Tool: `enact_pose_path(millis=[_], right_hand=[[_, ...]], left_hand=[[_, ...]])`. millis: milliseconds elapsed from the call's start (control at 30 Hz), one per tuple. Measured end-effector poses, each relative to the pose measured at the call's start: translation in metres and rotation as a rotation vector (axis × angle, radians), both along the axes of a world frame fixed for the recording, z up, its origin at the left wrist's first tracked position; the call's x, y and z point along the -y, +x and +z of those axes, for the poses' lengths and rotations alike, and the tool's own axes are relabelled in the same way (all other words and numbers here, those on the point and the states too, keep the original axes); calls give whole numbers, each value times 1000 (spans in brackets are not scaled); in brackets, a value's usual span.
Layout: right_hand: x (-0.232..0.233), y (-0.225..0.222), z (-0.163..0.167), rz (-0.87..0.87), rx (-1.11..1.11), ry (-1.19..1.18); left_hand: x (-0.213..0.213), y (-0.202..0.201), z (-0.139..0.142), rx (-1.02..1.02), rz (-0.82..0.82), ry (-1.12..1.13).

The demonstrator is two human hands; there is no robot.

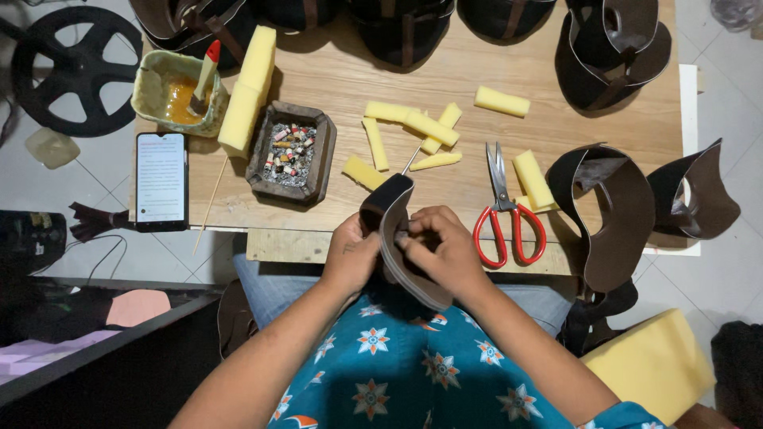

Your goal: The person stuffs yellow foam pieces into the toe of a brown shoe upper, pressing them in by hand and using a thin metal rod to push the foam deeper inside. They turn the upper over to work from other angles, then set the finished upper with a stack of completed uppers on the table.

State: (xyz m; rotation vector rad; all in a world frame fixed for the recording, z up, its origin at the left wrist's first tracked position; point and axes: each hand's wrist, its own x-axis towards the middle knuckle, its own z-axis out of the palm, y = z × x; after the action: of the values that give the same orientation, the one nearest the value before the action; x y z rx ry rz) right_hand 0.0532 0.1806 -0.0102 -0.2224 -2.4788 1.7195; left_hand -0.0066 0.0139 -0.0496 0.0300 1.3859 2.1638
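A pale wooden table (556, 87) stood on a white tiled floor (731, 87), and everything below is placed from that table. Dark curved leather pieces (405, 32) lined its far edge, and two more brown leather shapes (612, 214) hung over its right near corner. A black spoked wheel (75, 67) lay on the floor off its left side.

The middle of the table held bare wood between scattered yellow foam strips (413, 123). A dark square ashtray (290, 155), a black smartphone (161, 179) and red-handled scissors (505, 214) lay along the near half. A tall yellow foam block (248, 87) leaned by a stained glue tub (171, 95) at the far left.

Just off the near edge, over the lap, a curved dark brown leather strap (393, 226) ran lengthwise from the table edge down toward the body, its upper end pointing at the table. The left hand (350, 254) curled around its left side, gripping it. The right hand (445, 246) pinched its inner face with closed fingers.
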Motion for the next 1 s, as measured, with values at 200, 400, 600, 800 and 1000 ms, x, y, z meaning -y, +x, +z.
enact_pose_path(millis=[200, 400, 600, 800, 1000], right_hand=[[4, -1, 18, 107, -199, 272], [7, -1, 11, 26, -215, 248], [6, 0, -1, -64, 54, 133], [4, 0, -14, -115, 44, -41], [-2, -1, -21, -136, 134, -190]], left_hand=[[6, -4, -9, -34, -22, -110], [9, -4, -13, -443, -58, -434], [9, -1, -11, 34, -94, -18], [9, 2, -1, 26, -136, 70], [6, 2, -9, 31, -129, 28]])
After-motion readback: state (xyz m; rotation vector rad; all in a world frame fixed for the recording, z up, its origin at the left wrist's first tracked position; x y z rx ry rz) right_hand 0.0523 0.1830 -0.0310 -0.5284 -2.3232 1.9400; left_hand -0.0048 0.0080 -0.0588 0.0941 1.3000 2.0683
